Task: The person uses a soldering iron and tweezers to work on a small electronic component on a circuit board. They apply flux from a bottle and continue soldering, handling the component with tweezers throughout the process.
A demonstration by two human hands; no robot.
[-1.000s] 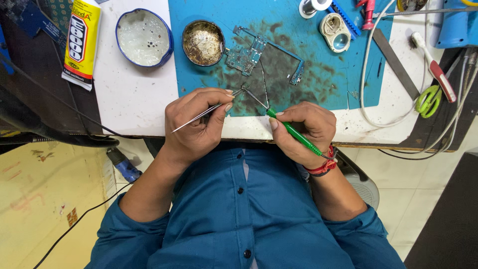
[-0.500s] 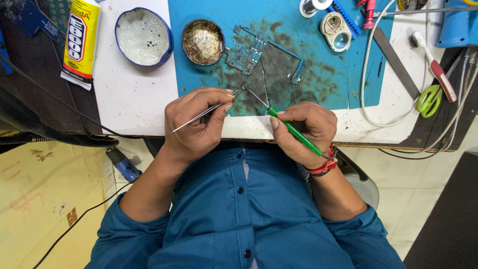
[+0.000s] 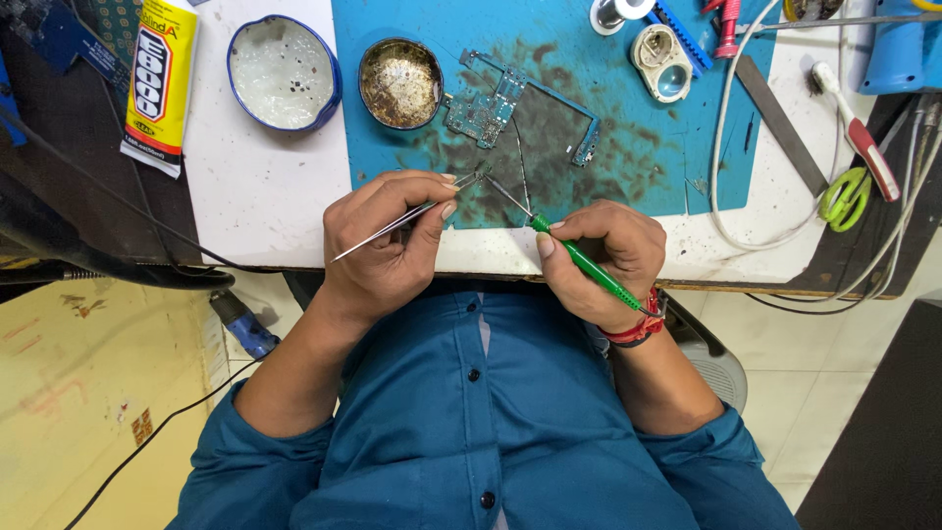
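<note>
Blue mat (image 3: 687, 157) edge: left hand (image 3: 388, 245) tweezers (image 3: 407, 218); right hand (image 3: 599, 257) screwdriver (image 3: 579, 260)

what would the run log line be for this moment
left hand: holds tweezers | right hand: holds green-handled tool | tips: close together over blue mat edge | circuit board: on mat, untouched

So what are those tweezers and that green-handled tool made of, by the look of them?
The tweezers in the left hand look like bare polished metal: thin, silvery, shiny. The green-handled tool in the right hand seems to have a glossy plastic handle and a slim grey metal tip.
</note>
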